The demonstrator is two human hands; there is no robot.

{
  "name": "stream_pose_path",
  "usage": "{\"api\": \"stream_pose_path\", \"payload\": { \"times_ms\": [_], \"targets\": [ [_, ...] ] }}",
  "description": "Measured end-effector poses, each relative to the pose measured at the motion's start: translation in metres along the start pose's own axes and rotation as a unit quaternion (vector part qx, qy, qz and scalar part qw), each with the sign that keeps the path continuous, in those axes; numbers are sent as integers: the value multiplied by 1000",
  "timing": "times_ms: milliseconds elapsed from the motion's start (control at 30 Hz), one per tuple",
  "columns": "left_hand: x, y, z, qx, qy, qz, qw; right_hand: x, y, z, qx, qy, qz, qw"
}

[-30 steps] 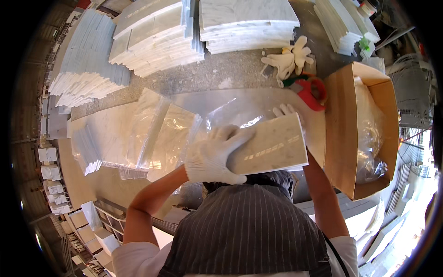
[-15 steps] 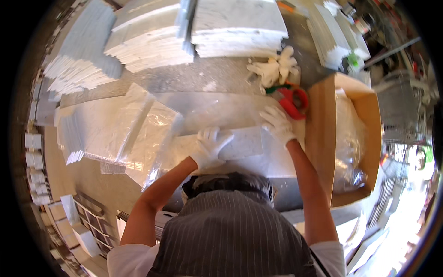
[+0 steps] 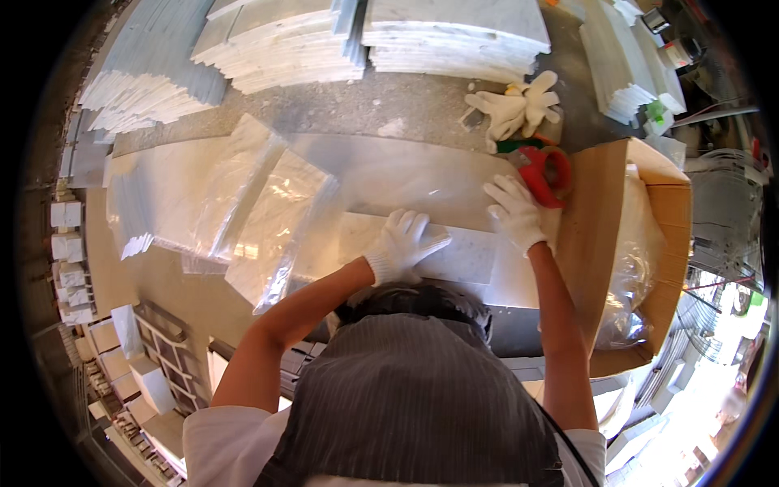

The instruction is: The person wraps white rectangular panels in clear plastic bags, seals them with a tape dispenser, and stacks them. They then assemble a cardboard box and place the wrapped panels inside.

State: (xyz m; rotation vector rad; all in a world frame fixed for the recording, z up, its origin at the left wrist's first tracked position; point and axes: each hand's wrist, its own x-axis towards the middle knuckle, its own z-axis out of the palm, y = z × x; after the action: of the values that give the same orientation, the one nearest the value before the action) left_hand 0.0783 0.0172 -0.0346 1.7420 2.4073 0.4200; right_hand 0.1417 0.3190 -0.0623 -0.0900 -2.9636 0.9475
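My left hand [image 3: 401,247], in a white knit glove, lies with fingers spread on a pale grey-veined marble tile [image 3: 468,254]. The tile rests flat on a larger light slab [image 3: 357,174] in front of my body. Just past the tile's right end, my right hand [image 3: 517,214], gloved as well, is stretched out over the slab with its fingers extended and nothing in its grasp. A red tape dispenser [image 3: 535,173] sits close beyond the right fingers. Clear plastic-wrapped tiles [image 3: 284,199] lie overlapping to the left of my left hand.
Tall stacks of marble tiles [image 3: 458,40] line the far side. Spare white gloves [image 3: 519,107] lie behind the tape dispenser. At the right stands an open cardboard box [image 3: 596,223] containing clear plastic bags [image 3: 637,252]. More thin tiles [image 3: 134,215] sit at the slab's left end.
The whole view has shifted, so the bench things appear farther right and mostly a little higher. Both hands keep nearly the same places relative to the tile.
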Motion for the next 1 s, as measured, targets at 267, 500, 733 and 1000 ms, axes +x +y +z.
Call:
{"api": "stream_pose_path", "payload": {
  "times_ms": [267,500,733,1000],
  "targets": [
    [2,8,1,-22,63,17,998,-6,3,-1,-3,29,-2,1000],
    [4,9,-7,-12,17,14,1000,-4,-3,-1,-2,30,51,998],
    [30,-47,-49,75,59,-154,983,22,-33,-18,-68,-23,185,980],
    [25,-97,-44,-52,22,-327,943,27,-11,-11,40,-70,251,965]
  ]
}}
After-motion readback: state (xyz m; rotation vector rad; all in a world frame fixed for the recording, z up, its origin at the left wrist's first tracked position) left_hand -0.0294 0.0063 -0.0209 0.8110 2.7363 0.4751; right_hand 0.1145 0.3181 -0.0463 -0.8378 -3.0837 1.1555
